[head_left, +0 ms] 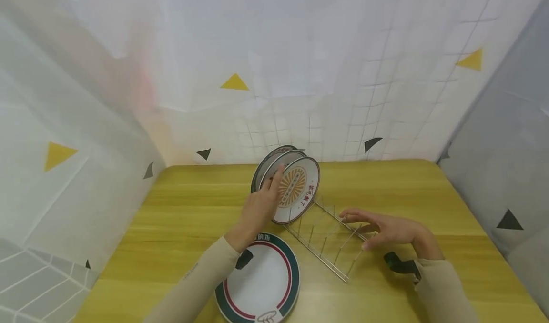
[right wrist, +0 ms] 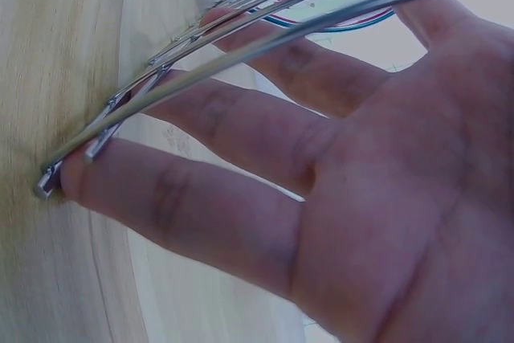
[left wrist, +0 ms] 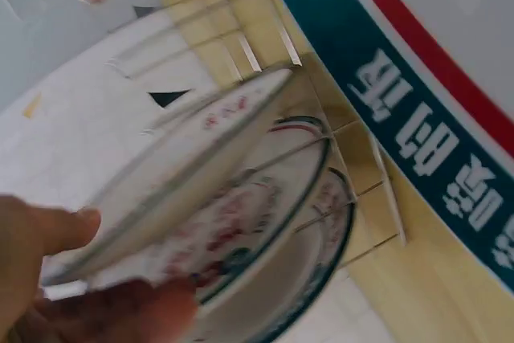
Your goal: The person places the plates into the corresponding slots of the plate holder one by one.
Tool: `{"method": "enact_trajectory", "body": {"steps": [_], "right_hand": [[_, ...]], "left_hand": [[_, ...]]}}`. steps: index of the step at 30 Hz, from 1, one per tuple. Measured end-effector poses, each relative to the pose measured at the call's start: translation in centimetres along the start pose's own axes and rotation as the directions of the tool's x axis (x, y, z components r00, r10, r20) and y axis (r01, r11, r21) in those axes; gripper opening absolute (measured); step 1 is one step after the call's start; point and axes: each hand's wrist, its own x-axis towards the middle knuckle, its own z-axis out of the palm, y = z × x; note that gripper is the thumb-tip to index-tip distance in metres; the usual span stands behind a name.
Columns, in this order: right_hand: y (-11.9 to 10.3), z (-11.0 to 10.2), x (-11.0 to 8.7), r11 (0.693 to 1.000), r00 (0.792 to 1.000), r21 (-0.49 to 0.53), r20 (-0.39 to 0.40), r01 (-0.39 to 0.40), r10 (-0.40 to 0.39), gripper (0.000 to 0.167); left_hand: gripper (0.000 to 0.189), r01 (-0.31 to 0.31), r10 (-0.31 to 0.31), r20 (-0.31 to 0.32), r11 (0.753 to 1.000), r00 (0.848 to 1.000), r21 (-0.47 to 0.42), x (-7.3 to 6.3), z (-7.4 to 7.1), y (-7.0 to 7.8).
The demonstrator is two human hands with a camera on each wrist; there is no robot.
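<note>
My left hand [head_left: 259,209] holds the front one of several upright plates at its left side. In the left wrist view the thumb [left wrist: 74,229] lies on one face of this white plate [left wrist: 185,150], and the fingers lie on the other. Behind it lean green-rimmed plates [left wrist: 241,238] with red lettering. They stand at the far end of a wire dish rack [head_left: 315,252]. My right hand [head_left: 392,230] is at the rack's right end, fingers spread and nearly straight. In the right wrist view its fingertips touch the rack's lower wires.
A larger plate [head_left: 257,280] with a green and red rim lies flat on the wooden table [head_left: 193,227], left of the rack and under my left forearm. White sheeting [head_left: 279,42] with yellow and black triangles rises behind the table and at both sides.
</note>
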Motion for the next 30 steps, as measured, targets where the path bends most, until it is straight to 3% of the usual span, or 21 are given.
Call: {"method": "enact_trajectory", "body": {"steps": [4, 6, 9, 12, 14, 16, 17, 21, 23, 24, 25, 30], "right_hand": [[-0.2, 0.3, 0.1, 1.0, 1.0, -0.002, 0.012, -0.011, 0.011, 0.076], [-0.3, 0.3, 0.2, 0.999, 0.999, -0.025, -0.001, -0.037, 0.037, 0.076], [-0.5, 0.2, 0.4, 0.997, 0.998, -0.05, -0.017, -0.055, 0.054, 0.076], [-0.7, 0.0, 0.6, 0.996, 0.998, -0.064, -0.022, -0.055, 0.054, 0.076], [-0.8, -0.1, 0.6, 0.996, 0.999, -0.072, -0.021, -0.049, 0.047, 0.076], [-0.8, -0.2, 0.6, 0.996, 0.999, -0.081, -0.022, -0.042, 0.041, 0.077], [-0.9, -0.2, 0.5, 0.996, 0.999, -0.083, -0.023, -0.039, 0.037, 0.077], [-0.9, -0.2, 0.5, 0.996, 0.999, -0.082, -0.022, -0.026, 0.024, 0.077], [-0.8, -0.2, 0.6, 0.997, 0.999, -0.078, -0.02, -0.027, 0.026, 0.077], [-0.8, -0.2, 0.6, 0.997, 0.999, -0.079, -0.021, -0.028, 0.027, 0.076], [-0.8, -0.2, 0.6, 0.996, 0.999, -0.079, -0.022, -0.03, 0.029, 0.076], [-0.9, -0.3, 0.7, 0.996, 0.999, -0.081, -0.024, -0.032, 0.03, 0.076]], "left_hand": [[0.094, -0.067, 0.068, -0.015, 0.998, 0.998, 0.016, -2.6, -2.0, -0.3], [0.085, -0.093, 0.093, -0.054, 0.996, 0.994, 0.01, -4.2, -3.0, -0.8], [0.068, -0.071, 0.068, -0.056, 0.997, 0.996, -0.045, -6.7, -3.8, -2.1], [0.058, 0.005, 0.001, 0.049, 0.993, 0.999, -0.118, -9.0, -3.8, -3.6], [0.058, 0.069, -0.045, 0.159, 0.986, 0.986, -0.149, -10.4, -3.5, -4.5], [0.062, 0.15, -0.092, 0.289, 0.971, 0.953, -0.186, -11.6, -3.1, -5.3], [0.065, 0.196, -0.114, 0.358, 0.959, 0.927, -0.203, -12.1, -2.9, -5.7], [0.085, 0.38, -0.161, 0.607, 0.89, 0.778, -0.251, -13.6, -2.4, -6.6], [0.095, 0.436, -0.157, 0.672, 0.859, 0.724, -0.269, -14.2, -2.4, -6.9], [0.099, 0.451, -0.151, 0.69, 0.848, 0.708, -0.277, -14.4, -2.3, -7.1], [0.102, 0.454, -0.141, 0.694, 0.842, 0.706, -0.291, -14.5, -2.3, -7.2], [0.101, 0.475, -0.16, 0.675, 0.823, 0.721, -0.313, -14.7, -2.1, -7.5]]}}
